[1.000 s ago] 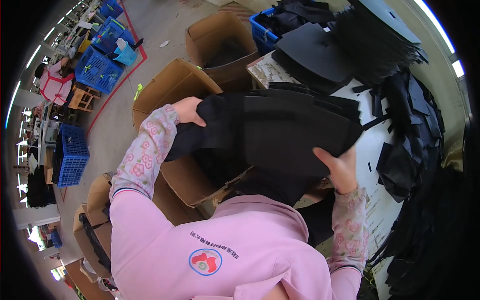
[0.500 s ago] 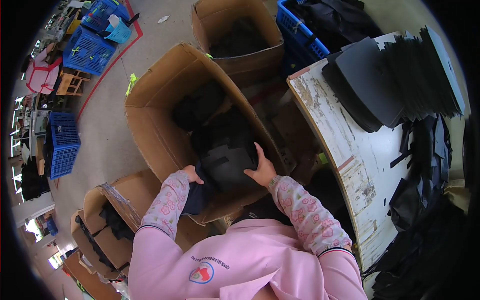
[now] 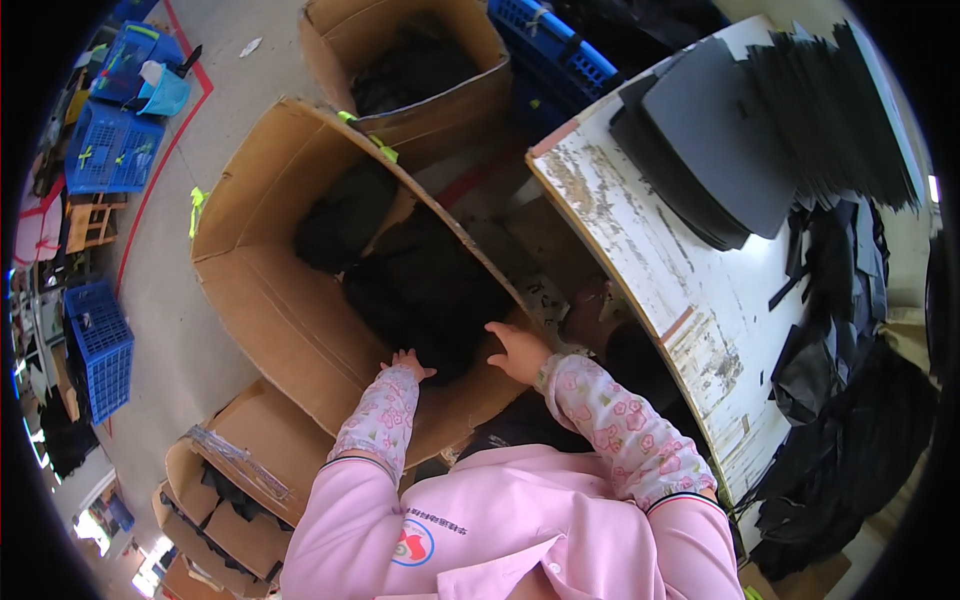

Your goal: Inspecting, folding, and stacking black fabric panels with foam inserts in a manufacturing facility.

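Before me stands a tall cardboard box (image 3: 290,320) with a heap of black fabric pieces (image 3: 430,290) inside. My left hand (image 3: 408,366) is over the near part of the box, fingers spread beside the dark pile; whether it touches the cloth I cannot tell. At the box's right edge my right hand (image 3: 518,352) hovers, thumb and fingers apart, with nothing in it. Both forearms wear flowered sleeve covers.
On the right, a worn white table (image 3: 640,230) carries a stack of dark grey panels (image 3: 720,140) and black scraps (image 3: 830,340). A second cardboard box (image 3: 440,120) and a blue crate (image 3: 560,50) stand beyond. More boxes (image 3: 240,450) sit at lower left.
The dark grey pieces between my hands have been let go and are now down in the box. My fingers have opened, and the view has shifted to the right.
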The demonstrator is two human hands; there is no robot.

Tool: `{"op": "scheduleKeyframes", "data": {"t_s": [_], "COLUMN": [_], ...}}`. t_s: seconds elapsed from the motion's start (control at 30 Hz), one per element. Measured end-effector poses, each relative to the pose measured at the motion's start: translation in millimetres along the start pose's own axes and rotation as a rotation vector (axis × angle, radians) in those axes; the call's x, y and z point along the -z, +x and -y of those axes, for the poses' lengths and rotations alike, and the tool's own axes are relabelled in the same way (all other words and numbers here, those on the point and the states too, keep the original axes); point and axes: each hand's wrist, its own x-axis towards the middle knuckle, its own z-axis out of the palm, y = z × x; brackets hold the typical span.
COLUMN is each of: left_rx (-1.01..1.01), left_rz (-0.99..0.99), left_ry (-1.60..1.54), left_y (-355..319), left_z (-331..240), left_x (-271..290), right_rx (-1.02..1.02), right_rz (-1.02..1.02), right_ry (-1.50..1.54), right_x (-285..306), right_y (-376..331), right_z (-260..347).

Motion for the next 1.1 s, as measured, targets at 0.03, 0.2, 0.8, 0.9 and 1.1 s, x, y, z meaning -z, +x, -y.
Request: {"op": "scheduleKeyframes", "data": {"t_s": [0.03, 0.2, 0.8, 0.9, 1.1], "left_rx": [-0.059, -0.406, -0.649, -0.702, -0.685], "left_rz": [0.109, -0.033, 0.286, 0.341, 0.290], "left_ry": [-0.139, -0.463, -0.612, -0.573, -0.210], "left_y": [10.7, 58.6, 63.2, 61.4, 16.5], "left_z": [-13.0, -20.1, -92.0, -116.0, -227.8], "left_x": [1.8, -10.9, 91.7, 104.3, 80.3], "right_rx": [-0.033, 0.049, -0.033, -0.145, -0.159], "right_rz": [0.056, -0.053, -1.043, -1.152, -1.323], "right_ry": [0.086, 0.217, 0.522, 0.592, 0.739], "right_x": [11.3, 39.9, 90.0, 76.2, 41.6], "right_y": [-10.3, -60.3, -348.6, -391.0, -458.9], "right_z": [1.8, 6.5, -74.1, -93.1, -149.2]}}
